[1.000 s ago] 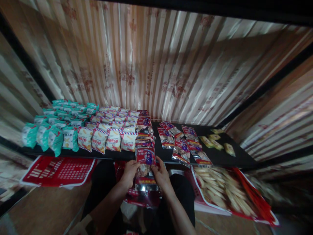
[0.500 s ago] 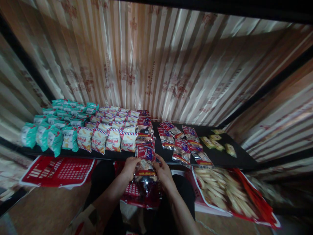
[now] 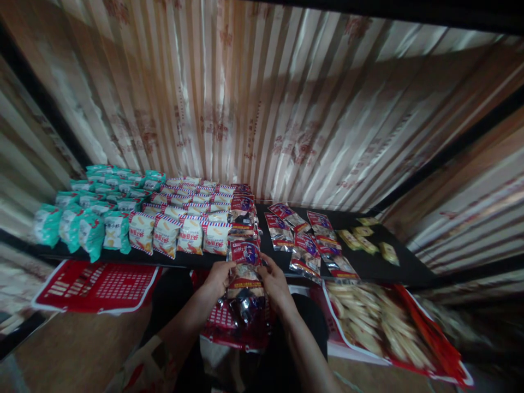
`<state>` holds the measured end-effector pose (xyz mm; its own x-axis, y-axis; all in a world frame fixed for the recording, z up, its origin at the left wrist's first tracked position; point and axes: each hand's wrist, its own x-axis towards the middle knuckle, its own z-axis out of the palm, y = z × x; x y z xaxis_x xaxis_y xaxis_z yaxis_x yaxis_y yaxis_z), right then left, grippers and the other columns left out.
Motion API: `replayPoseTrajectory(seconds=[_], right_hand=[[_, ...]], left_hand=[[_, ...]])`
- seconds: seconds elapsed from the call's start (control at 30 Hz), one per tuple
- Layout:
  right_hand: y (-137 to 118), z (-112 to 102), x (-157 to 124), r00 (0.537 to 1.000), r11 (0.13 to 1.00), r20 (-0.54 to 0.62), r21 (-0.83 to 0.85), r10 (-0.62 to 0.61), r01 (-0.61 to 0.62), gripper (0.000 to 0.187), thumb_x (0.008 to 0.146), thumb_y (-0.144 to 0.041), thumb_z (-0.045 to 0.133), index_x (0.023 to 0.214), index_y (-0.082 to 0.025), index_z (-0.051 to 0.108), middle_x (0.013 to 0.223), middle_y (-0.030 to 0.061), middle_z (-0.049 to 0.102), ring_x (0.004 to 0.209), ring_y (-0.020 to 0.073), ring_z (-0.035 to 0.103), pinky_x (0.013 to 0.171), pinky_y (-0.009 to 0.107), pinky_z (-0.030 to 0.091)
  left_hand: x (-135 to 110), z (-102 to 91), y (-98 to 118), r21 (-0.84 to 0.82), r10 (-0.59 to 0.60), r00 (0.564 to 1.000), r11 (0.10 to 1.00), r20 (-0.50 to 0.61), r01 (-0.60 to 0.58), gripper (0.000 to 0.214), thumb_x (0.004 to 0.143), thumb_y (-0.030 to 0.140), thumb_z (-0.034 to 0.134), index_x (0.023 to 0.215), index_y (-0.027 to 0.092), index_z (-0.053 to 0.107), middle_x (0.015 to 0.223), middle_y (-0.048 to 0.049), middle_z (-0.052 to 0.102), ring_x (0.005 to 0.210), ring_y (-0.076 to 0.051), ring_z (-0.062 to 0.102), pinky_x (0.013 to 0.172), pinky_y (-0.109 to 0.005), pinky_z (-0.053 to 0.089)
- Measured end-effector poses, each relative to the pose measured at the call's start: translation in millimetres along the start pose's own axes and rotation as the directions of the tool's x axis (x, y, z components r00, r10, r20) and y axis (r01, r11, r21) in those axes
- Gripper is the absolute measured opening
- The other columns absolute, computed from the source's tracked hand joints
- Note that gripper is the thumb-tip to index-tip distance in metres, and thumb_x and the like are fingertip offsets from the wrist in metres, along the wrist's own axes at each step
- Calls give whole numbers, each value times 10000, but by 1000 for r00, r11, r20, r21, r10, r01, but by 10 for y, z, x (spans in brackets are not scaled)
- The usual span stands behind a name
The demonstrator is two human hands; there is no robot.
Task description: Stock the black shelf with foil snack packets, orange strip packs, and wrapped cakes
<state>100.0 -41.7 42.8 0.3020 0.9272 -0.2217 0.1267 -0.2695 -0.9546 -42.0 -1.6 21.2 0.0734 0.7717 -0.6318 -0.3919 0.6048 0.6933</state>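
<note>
Between my two hands is a dark red and purple snack packet [image 3: 244,275], upright at the front edge of the black shelf [image 3: 278,263]. My left hand [image 3: 221,277] grips its left side, and my right hand [image 3: 273,279] grips its right side, fingers closed along the edges. Right behind it stands a row of like red packets [image 3: 242,210]. To the left are rows of white snack bags [image 3: 191,233] with striped tops. Below my hands sits a red basket [image 3: 219,322] with more shiny packets in it, partly hidden by my arms.
Teal snack bags [image 3: 90,232] fill the shelf's left end. Loose red packets [image 3: 305,254] lie flat to the right, then small yellow packets [image 3: 357,240]. Below stand a red basket [image 3: 98,284] at left and a basket of long pale packs [image 3: 379,322] at right. Pleated curtain [image 3: 229,109] hangs behind.
Both hands keep their hold on the snack packet, which has barely moved. The view has shifted very slightly.
</note>
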Motion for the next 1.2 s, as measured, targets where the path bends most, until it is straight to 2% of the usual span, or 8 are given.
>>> replayPoseTrajectory(seconds=[0.37, 0.63, 0.83, 0.93, 1.03, 1.2], right_hand=[[-29, 46, 91, 999, 997, 14, -63, -36, 36, 581, 699, -378, 519, 1240, -169, 521, 569, -24, 614, 477, 136, 515, 486, 247, 403], [-25, 54, 159, 994, 985, 21, -130, -112, 114, 550, 725, -380, 512, 1236, -178, 519, 628, -6, 641, 532, 149, 552, 518, 255, 428], [-16, 80, 250, 985, 967, -7, -190, -172, 167, 493, 723, -340, 517, 1187, -179, 553, 587, -20, 618, 515, 146, 538, 520, 256, 425], [-28, 109, 287, 978, 960, -27, -198, -206, 197, 477, 712, -320, 526, 1164, -169, 562, 608, -14, 624, 533, 145, 545, 534, 255, 427], [-46, 129, 285, 980, 961, -24, -201, -198, 189, 510, 722, -333, 517, 1201, -159, 519, 637, -11, 629, 552, 146, 552, 550, 257, 428], [-24, 94, 160, 986, 963, -25, -219, -168, 158, 564, 737, -373, 510, 1248, -141, 460, 618, -17, 618, 555, 155, 557, 570, 272, 436]], left_hand=[[0, 25, 62, 3, 19, 1000, 1000, -13, -19, 216, 636, 200, 647, 526, 166, 464, 411, 56, 480, 400, -91, 489, 460, -222, 415], [-204, -42, 73, 70, 11, 1000, 997, 23, -12, 176, 657, 259, 645, 612, 153, 512, 475, 57, 506, 414, -78, 488, 416, -190, 363], [-336, -74, 127, 136, -12, 999, 991, 36, 7, 247, 612, 314, 705, 689, 157, 530, 551, 50, 566, 473, -84, 536, 463, -196, 411], [-327, -69, 126, 186, -17, 999, 983, 48, 7, 253, 646, 333, 691, 677, 158, 511, 476, 51, 538, 406, -79, 503, 414, -183, 364], [-274, -58, 100, 166, 29, 999, 986, 38, -35, 276, 659, 353, 692, 657, 157, 497, 442, 60, 504, 363, -68, 474, 374, -170, 305], [-197, -19, 59, 130, 79, 997, 988, -7, -77, 262, 684, 332, 683, 669, 163, 483, 481, 77, 497, 352, -45, 449, 374, -165, 319]])
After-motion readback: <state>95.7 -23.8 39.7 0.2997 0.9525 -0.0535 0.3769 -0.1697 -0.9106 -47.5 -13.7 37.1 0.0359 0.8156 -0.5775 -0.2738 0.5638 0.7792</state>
